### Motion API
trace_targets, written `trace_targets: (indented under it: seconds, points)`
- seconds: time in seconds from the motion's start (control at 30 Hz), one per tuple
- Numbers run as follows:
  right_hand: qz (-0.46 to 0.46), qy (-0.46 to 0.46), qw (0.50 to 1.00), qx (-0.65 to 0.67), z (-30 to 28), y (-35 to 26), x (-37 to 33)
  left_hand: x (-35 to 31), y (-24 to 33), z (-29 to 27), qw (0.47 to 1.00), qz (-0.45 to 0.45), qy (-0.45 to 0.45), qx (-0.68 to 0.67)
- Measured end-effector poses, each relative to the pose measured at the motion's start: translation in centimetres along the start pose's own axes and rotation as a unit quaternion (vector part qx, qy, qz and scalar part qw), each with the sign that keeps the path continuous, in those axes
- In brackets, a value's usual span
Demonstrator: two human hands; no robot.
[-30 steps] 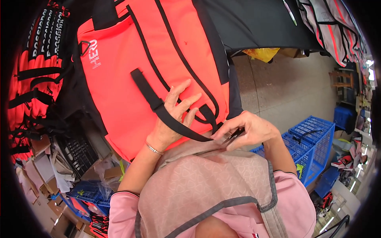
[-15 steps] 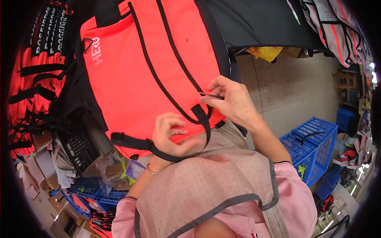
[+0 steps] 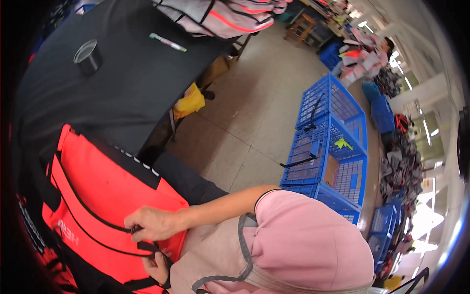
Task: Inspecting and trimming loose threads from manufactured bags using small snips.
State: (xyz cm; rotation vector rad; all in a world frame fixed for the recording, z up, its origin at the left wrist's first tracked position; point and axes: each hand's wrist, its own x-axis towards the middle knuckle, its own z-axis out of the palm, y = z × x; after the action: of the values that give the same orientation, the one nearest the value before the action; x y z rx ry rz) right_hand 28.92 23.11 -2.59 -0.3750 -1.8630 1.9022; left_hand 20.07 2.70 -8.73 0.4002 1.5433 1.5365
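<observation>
A bright coral-red bag (image 3: 122,181) with black trim lies at the lower left, against my lap. Two black-edged curves run along its shoulder strap panel (image 3: 85,210). My right hand (image 3: 155,223) rests over the panel's lower end, fingers closed around a small dark pointed tool (image 3: 136,229), mostly covered by the fingers. Just below it, my left hand (image 3: 157,268) is curled, its fingertips pinching a black webbing strap (image 3: 147,246). Part of the left hand is cut off from sight by my wrist and apron.
A black-covered table (image 3: 127,73) holds a dark round cup (image 3: 88,58), a white-green marker pen (image 3: 168,42) and a stack of grey-and-coral pieces (image 3: 220,17). Blue plastic crates (image 3: 306,142) stand on the floor at right. Farther off, a person (image 3: 384,49) is among piled pieces.
The view has swung to the right, so the bag appears lower left. My left hand has come to the strap beside my right hand, which still holds the small tool.
</observation>
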Motion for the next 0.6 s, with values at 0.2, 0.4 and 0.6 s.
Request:
trace_targets:
  seconds: [0.2, 0.4, 0.6]
  points:
    - [0.033, 0.050, 0.998, 0.012, 0.1, -1.5, 1.7, 0.9, 1.7, 2.6, 0.951, 0.270, 0.020, 0.151]
    - [0.113, 0.031, 0.993, 0.011, 1.2, 0.8, 4.1, 0.7, 7.3, 3.2, 0.785, 0.417, 0.094, 0.449]
    - [0.126, 0.020, 0.986, -0.109, -1.6, 2.7, 2.3, 2.8, 7.7, 4.0, 0.888, 0.318, 0.008, 0.333]
